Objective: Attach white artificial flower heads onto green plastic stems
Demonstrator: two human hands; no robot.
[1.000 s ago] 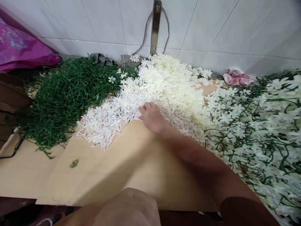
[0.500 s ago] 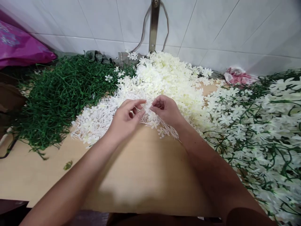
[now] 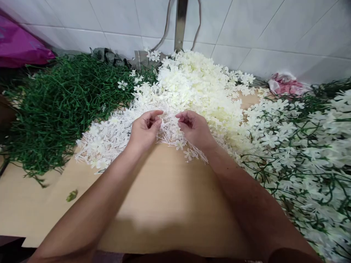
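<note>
My left hand (image 3: 146, 128) has thumb and index finger drawn together around a small white piece (image 3: 161, 124), partly lost against the white stems behind. To its right, my right hand (image 3: 196, 128) has curled fingers near the thumb; whether anything small is between them is hidden. Both hands hover over the front edge of a heap of thin white stems (image 3: 120, 128). Behind them rises a large mound of cream-white flower heads (image 3: 197, 80). Loose white flowers (image 3: 188, 155) lie just below my right hand.
Green plastic stems (image 3: 68, 98) are piled at the left, and white flowers on green stems (image 3: 290, 160) spread over the right. A wooden table (image 3: 161, 190) lies in front. Behind are a tiled wall (image 3: 117, 22), a metal post (image 3: 180, 29), and a magenta bag (image 3: 22, 45).
The hands have moved apart, with my left hand shifted slightly left and its finger and thumb closer together. The white flower that was between the hands no longer shows there. The view has shifted slightly.
</note>
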